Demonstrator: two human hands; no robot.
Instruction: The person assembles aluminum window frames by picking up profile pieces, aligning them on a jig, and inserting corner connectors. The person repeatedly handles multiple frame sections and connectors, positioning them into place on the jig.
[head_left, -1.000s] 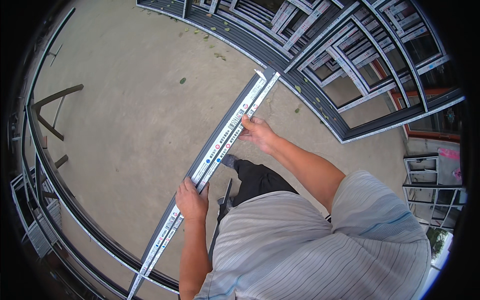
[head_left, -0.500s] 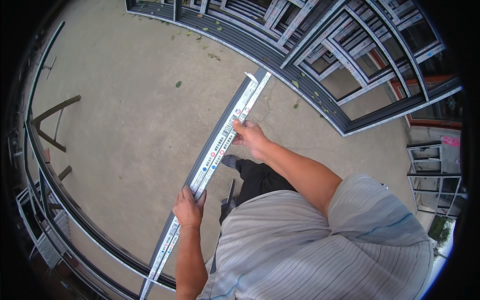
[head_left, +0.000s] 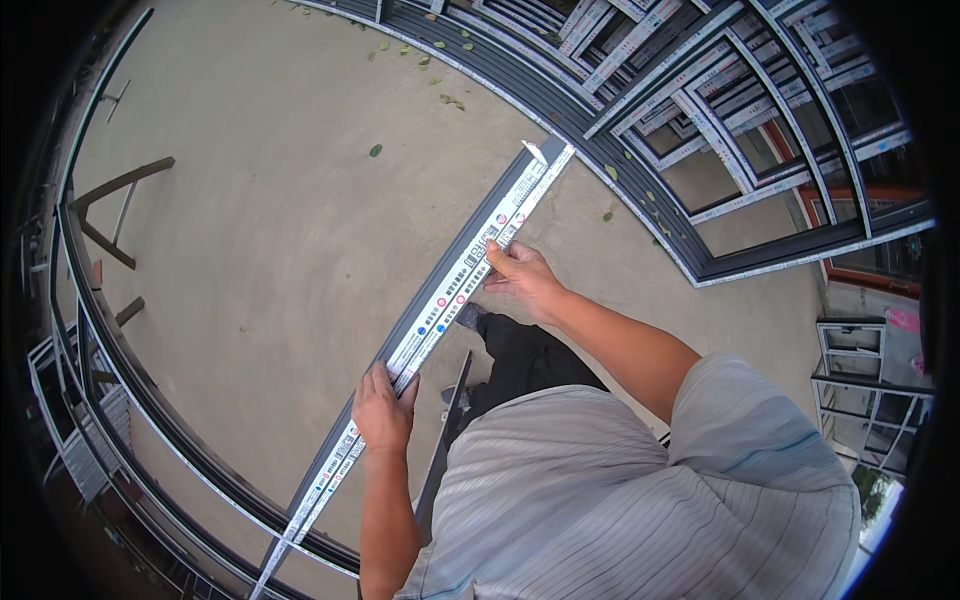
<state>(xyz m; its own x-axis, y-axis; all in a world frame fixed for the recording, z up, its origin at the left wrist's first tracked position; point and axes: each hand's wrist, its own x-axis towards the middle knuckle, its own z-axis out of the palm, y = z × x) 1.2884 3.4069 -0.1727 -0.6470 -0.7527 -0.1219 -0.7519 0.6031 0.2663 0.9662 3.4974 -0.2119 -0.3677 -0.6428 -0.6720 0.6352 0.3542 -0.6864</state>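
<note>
While it runs slantwise across the middle of the view, from the lower left up toward the upper right, the long grey metal bar (head_left: 440, 300) with its strip of white printed tape is carried above the concrete floor (head_left: 270, 230) in both hands. Its far end sits near the stacked frames at the upper right; its near end reaches down past the frame at the lower left edge.

Coming up from the bottom edge with the forearm nearly vertical, the left hand (head_left: 383, 410) clamps the bar's lower part: the fingers curl over the top of the bar and close on it, with the bar passing under the knuckles. Reaching forward with the elbow bent and the forearm angled up and left, the right hand (head_left: 522, 275) grips the bar farther along, well apart from the left. Its thumb lies on the taped face and the other fingers wrap round the right edge, closed on the bar.

Below the bar stand the person's dark trousers and shoes (head_left: 468, 318), and a striped grey shirt fills the lower right. A second dark bar (head_left: 445, 430) stands just beside the left forearm. Grey window frames (head_left: 720, 110) lie stacked at the upper right, and another long frame (head_left: 120, 390) curves along the left side. Small leaves (head_left: 375, 150) dot the floor.
</note>
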